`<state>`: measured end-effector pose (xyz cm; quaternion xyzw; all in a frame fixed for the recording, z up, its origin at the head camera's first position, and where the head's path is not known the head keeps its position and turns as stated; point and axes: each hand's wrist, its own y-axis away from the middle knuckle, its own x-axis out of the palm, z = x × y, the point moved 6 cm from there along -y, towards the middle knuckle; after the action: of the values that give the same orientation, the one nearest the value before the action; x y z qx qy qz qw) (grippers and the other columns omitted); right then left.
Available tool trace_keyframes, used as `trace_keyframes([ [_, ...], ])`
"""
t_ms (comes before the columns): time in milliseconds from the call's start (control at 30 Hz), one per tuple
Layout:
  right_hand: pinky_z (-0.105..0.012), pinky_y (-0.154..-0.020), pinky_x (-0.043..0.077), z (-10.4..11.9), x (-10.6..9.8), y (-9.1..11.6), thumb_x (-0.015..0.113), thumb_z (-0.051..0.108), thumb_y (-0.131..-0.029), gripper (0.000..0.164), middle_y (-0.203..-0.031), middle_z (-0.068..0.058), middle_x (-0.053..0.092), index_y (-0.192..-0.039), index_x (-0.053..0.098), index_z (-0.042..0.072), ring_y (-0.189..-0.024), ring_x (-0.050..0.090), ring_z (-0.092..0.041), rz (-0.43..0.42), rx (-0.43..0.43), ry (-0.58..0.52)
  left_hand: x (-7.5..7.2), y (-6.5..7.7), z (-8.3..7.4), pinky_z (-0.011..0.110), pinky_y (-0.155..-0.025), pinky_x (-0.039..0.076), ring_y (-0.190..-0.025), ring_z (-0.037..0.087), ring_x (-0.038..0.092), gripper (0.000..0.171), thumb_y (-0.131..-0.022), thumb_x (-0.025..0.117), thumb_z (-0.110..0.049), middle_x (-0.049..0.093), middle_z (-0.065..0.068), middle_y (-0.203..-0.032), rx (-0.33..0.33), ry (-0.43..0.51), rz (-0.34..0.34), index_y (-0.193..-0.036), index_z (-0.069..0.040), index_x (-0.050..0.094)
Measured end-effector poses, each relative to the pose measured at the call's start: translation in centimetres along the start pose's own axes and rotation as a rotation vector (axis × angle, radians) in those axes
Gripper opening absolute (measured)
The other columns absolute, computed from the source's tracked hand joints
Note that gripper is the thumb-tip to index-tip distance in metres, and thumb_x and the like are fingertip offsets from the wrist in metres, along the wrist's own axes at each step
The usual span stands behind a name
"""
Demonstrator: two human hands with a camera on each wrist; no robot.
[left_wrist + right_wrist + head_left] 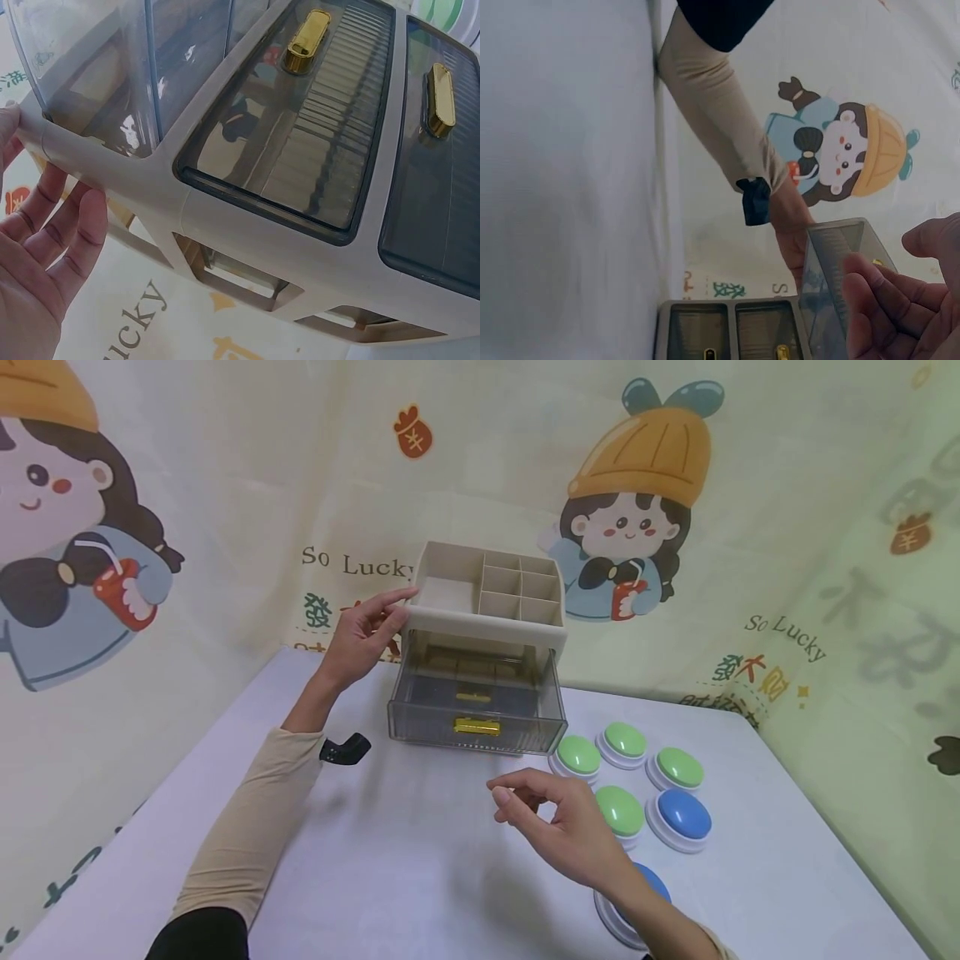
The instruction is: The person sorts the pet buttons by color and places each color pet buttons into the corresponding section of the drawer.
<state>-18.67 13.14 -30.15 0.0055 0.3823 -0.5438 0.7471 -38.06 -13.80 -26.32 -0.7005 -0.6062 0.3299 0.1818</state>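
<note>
A cream desktop organizer (487, 620) stands at the back of the table, with open compartments on top. Its uppermost drawer, see-through grey with a gold handle (477, 727), is pulled out. Two lower drawers (289, 124) are pushed in. No contents show inside the pulled-out drawer (847, 240). My left hand (360, 639) touches the organizer's left side near the top front corner, fingers relaxed along the panel. In front of the drawer, to its lower right, my right hand (566, 827) hovers with loosely bent fingers and nothing in them.
Several domed push buttons on white bases sit right of the organizer, such as a green button (681, 767) and a blue button (686, 812). Another blue button (651, 883) is partly behind my right forearm. A printed cloth (480, 460) hangs behind the white table (405, 843).
</note>
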Motion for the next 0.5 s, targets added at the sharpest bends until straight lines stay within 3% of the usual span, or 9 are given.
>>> trace_keyframes([
  [333, -0.025, -0.053, 0.05, -0.9, -2.3, 2.3, 0.07, 0.018, -0.099, 0.013, -0.08, 0.01, 0.075, -0.109, 0.077, 0.02, -0.068, 0.066, -0.006, -0.057, 0.048, 0.088, 0.0, 0.0, -0.1, 0.024, -0.063, 0.055, -0.081, 0.016, 0.059, 0.038, -0.106, 0.057, -0.011, 0.066, -0.003, -0.099, 0.004, 0.009, 0.002, -0.144, -0.011, 0.06],
  [500, -0.02, -0.057, 0.05, -1.2, -2.9, 2.7, 0.076, 0.009, -0.092, 0.015, -0.076, 0.017, 0.07, -0.103, 0.078, 0.019, -0.065, 0.06, -0.001, -0.101, -0.084, 0.231, 0.0, 0.0, 0.0, 0.027, -0.064, 0.055, -0.083, 0.017, 0.059, 0.038, -0.106, 0.057, -0.013, 0.066, -0.003, -0.1, -0.001, 0.006, 0.004, -0.144, -0.012, 0.06],
])
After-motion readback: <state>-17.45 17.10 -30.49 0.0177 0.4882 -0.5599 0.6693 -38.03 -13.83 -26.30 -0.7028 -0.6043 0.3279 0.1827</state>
